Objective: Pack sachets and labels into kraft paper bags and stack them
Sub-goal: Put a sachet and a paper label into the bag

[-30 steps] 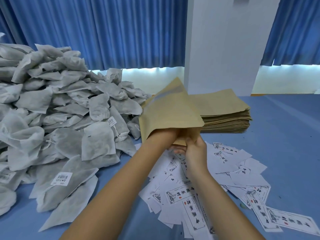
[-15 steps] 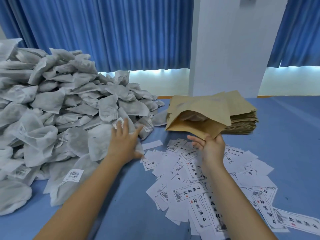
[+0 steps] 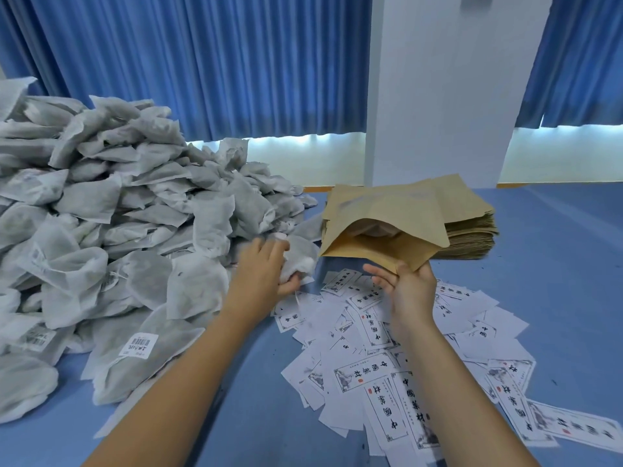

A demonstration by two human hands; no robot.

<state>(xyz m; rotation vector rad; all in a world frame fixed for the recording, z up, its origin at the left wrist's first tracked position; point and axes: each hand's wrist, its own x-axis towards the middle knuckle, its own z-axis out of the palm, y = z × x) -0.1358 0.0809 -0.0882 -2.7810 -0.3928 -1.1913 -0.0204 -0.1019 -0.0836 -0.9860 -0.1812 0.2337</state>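
Nearest to us, on the blue table (image 3: pixel 236 416), our two bare forearms reach forward side by side. To the near right, white paper labels (image 3: pixel 387 375) printed with black characters lie scattered in a loose, overlapping heap. Some are face up and some blank side up, and they spread under and beyond our right wrist. To the near left begins the foot of a big pile of sachets (image 3: pixel 118 210), grey-white pouches lying on one another, a few with barcode stickers.

A little farther, our left hand (image 3: pixel 266 267) sits at the pile's right edge, its fingers curled around one white sachet (image 3: pixel 298 262) and gripping it just above the labels. The hand is blurred, so we cannot tell more about the grip. To the right of it, our right hand (image 3: pixel 409 288) pinches the lower lip of a kraft paper bag (image 3: pixel 371 246), its other fingers spread loosely below. We hold the bag off the table with its mouth gaping toward us, and something pale shows inside. The gripped sachet is just beside the left corner of that mouth; we cannot tell whether they touch.

Behind the bag, a flat stack of kraft bags (image 3: pixel 472 224) rests on the table. Farther still, the sachet pile rises high on the left, and at the back stand a white pillar (image 3: pixel 438 89) and blue curtains (image 3: pixel 236 62).
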